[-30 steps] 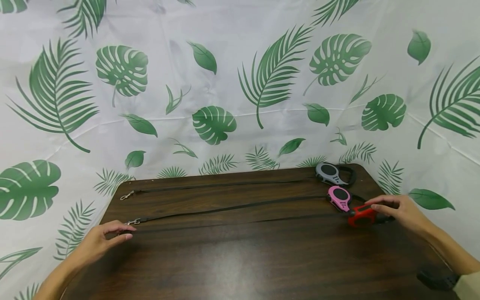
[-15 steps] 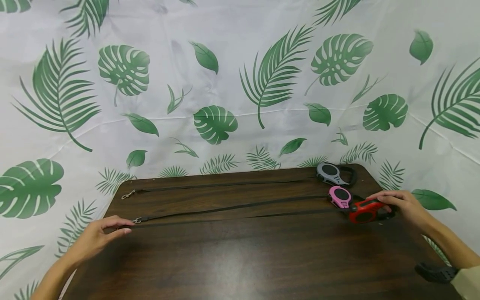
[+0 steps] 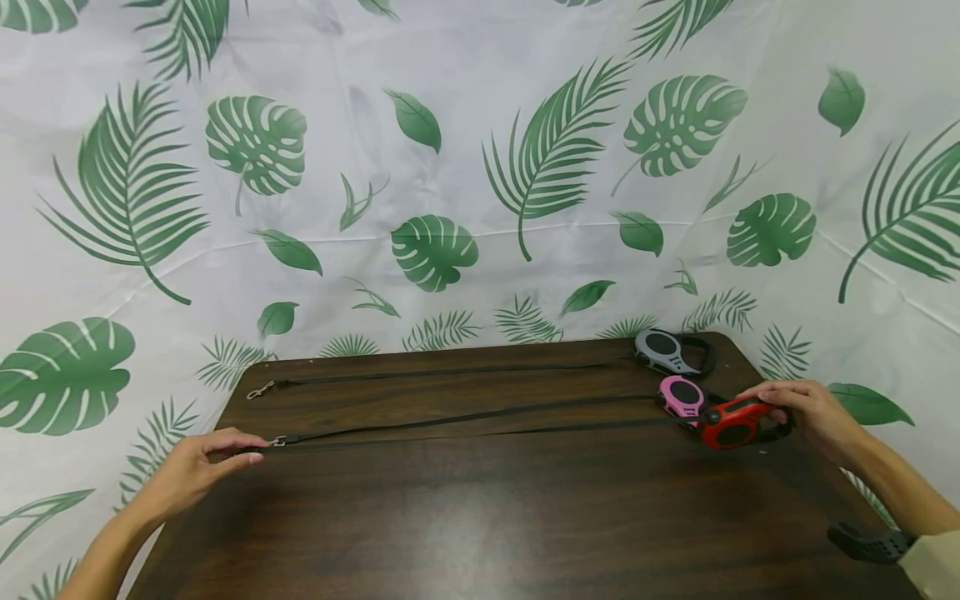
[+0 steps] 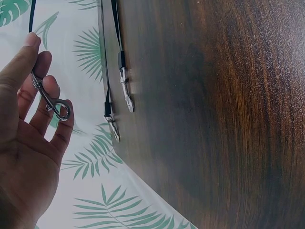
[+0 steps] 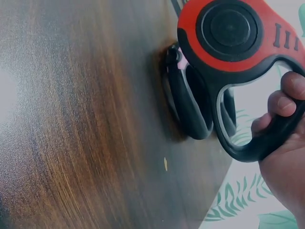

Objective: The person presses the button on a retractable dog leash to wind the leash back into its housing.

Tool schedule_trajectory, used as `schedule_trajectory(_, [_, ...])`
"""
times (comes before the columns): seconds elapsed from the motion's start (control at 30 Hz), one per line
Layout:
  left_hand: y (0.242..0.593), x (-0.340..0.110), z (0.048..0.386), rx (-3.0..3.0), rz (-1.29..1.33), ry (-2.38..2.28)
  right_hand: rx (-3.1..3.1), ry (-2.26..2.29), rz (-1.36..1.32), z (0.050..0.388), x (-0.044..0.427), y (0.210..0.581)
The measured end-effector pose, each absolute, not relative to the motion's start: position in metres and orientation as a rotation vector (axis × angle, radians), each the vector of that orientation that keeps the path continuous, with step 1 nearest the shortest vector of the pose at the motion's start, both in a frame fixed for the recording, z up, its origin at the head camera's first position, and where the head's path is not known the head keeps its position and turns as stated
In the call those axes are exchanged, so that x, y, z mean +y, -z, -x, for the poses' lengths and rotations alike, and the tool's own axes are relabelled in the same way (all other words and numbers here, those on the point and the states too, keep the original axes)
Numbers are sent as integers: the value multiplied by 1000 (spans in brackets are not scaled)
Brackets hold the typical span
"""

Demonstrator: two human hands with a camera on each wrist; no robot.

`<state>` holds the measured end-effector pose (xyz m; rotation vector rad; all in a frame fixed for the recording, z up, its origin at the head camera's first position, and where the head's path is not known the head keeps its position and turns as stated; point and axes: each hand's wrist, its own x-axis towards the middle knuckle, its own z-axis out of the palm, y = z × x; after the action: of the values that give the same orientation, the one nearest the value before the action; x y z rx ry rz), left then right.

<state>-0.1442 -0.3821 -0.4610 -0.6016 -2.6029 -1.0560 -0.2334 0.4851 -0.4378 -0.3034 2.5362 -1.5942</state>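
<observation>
My right hand [image 3: 813, 417] grips the black handle of a red retractable dog leash [image 3: 731, 425], its fingers wrapped through the loop in the right wrist view. The red case is held above the table's right side, overlapping a pink retractable leash [image 3: 681, 396]. A thin black line stretches leftward from it to my left hand [image 3: 197, 477]. There, thumb and finger pinch the strap just above a metal snap hook [image 4: 47, 98], which hangs across the other fingers. A grey retractable leash [image 3: 660, 348] lies farther back on the table.
Lines of the pink and grey leashes run across the dark wooden table [image 3: 450, 517], ending in snap hooks, one nearer [image 3: 279, 442] and one farther [image 3: 261, 390], at the left. Leaf-printed white cloth [image 3: 450, 167] surrounds the table. A black wristband [image 3: 870, 546] is on my right wrist.
The red leash case has tilted and risen slightly, so its round face shows more. Its line has come up closer to the pink leash's line. My left hand keeps its pinch, moving up a little.
</observation>
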Motion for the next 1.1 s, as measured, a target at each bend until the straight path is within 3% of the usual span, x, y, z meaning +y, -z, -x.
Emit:
schedule_trajectory(0.63, [461,-385,147,-2579,602,1071,2581,1643,381,232,480,435])
schedule_trajectory(1.1, [460,-382,150,-2560,628,1046,2618,1552,189,233,484,434])
